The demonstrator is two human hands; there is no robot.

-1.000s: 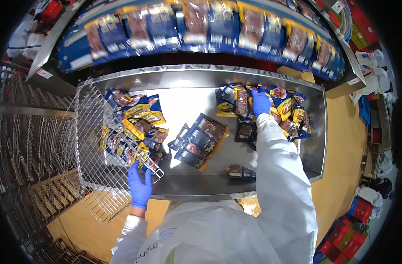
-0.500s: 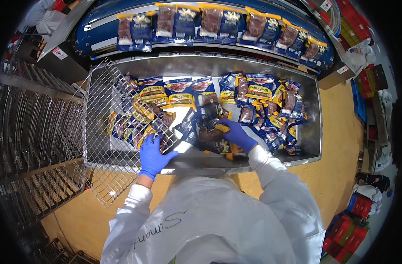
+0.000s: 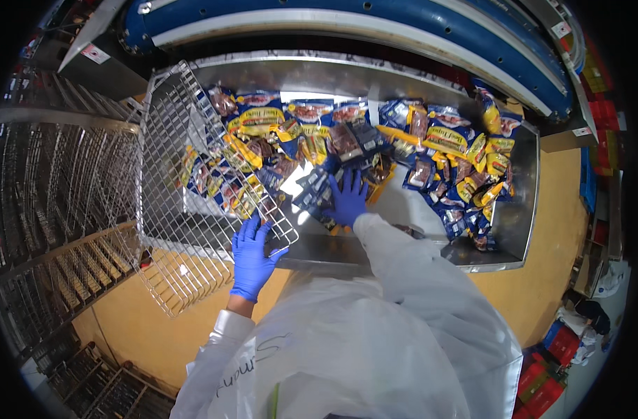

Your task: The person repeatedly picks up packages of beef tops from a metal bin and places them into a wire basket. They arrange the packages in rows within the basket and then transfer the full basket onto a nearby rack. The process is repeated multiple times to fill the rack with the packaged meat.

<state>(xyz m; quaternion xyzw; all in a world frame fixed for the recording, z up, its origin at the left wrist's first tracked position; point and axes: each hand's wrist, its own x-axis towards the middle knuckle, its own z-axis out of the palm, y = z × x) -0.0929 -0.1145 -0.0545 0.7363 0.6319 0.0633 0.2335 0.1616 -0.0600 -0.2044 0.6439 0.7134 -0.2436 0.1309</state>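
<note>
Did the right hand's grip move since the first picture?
Yes, the right hand's grip went left, from the right side of the metal tray to its middle.

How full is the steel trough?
Partly full: the steel trough holds heaped packets, yet bare metal shows between some of them.

I am counting two gloved hands, my left hand (image 3: pixel 251 260) and my right hand (image 3: pixel 348 199), one wire basket (image 3: pixel 176 167) on the left, one steel trough (image 3: pixel 522 199) and one blue conveyor (image 3: pixel 298 12) on the far side. Packets (image 3: pixel 445 140) are lying left, middle and right, more than twenty, overlapping too closely for an exact count.
</note>
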